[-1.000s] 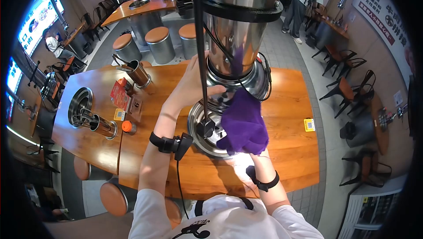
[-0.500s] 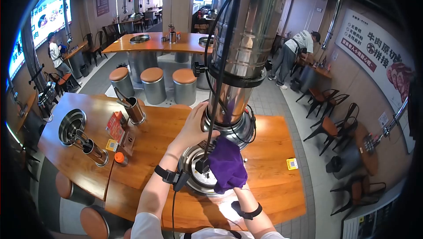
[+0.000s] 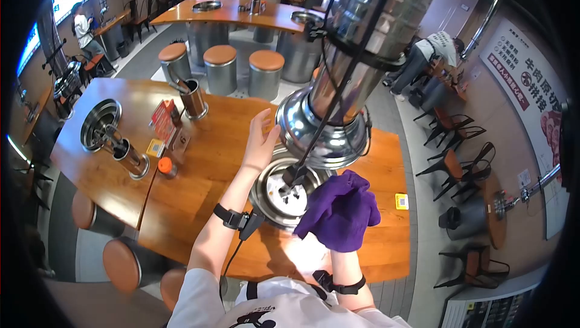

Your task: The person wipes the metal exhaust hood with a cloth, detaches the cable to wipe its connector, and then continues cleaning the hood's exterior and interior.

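Observation:
A purple cloth (image 3: 347, 207) is bunched over my right hand, whose fingers are hidden beneath it; the hand holds it beside the round metal grill well (image 3: 261, 198). My left hand (image 3: 261, 145) is raised, fingers stretched out and holding nothing, just left of the flared bottom of the shiny exhaust hood (image 3: 302, 131). A metal duct (image 3: 356, 44) rises from the hood, with a dark cable running down across it. The well is set into the wooden table (image 3: 205, 207), and dark bits lie on its pale bottom.
To the left are a cutlery holder (image 3: 193, 99), a red card stand (image 3: 163, 121), an orange-capped jar (image 3: 167, 168) and a second grill well (image 3: 101, 124). Round stools (image 3: 121, 261) stand along the near side. One person (image 3: 438, 50) bends at the right; another (image 3: 84, 29) stands far left.
My left hand has come away from the hood and its fingers have spread. The cloth has moved right, away from the hood. The whole view has shifted, with the hood now higher and tilted.

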{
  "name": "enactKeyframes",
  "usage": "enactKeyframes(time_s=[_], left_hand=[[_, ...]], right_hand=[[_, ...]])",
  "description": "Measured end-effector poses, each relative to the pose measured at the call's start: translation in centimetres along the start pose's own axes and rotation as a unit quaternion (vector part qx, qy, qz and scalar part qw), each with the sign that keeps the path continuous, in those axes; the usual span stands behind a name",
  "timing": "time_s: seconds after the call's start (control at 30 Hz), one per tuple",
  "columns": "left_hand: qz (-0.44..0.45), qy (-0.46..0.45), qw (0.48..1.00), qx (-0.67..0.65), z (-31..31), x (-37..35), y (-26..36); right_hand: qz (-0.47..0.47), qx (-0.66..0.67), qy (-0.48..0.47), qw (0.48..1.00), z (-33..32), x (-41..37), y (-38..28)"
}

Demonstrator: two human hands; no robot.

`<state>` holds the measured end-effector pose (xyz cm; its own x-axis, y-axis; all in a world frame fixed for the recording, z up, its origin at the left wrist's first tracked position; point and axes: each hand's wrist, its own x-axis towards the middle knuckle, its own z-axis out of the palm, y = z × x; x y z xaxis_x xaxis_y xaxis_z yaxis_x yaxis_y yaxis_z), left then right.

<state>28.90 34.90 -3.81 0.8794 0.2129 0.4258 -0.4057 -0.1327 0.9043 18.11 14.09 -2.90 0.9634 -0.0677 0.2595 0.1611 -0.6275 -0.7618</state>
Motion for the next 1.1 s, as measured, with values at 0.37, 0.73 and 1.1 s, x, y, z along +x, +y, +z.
enactKeyframes(time_s=[0.37, 0.73, 1.1], left_hand=[[-0.242, -0.138, 0.946, -0.169, 1.4, -2.0, 1.4], [-0.188, -0.129, 0.933, -0.28, 2.4, -2.0, -0.6], [-0.248, -0.093, 0.937, -0.226, -1.1, -4.7, -3.0]], right_hand=[[-0.148, 0.045, 0.031, 0.987, 2.4, 1.7, 3.8], [-0.337, -0.04, 0.121, 0.933, 0.7, 8.0, -2.0], [-0.279, -0.026, 0.144, 0.949, 2.2, 6.1, 2.1]])
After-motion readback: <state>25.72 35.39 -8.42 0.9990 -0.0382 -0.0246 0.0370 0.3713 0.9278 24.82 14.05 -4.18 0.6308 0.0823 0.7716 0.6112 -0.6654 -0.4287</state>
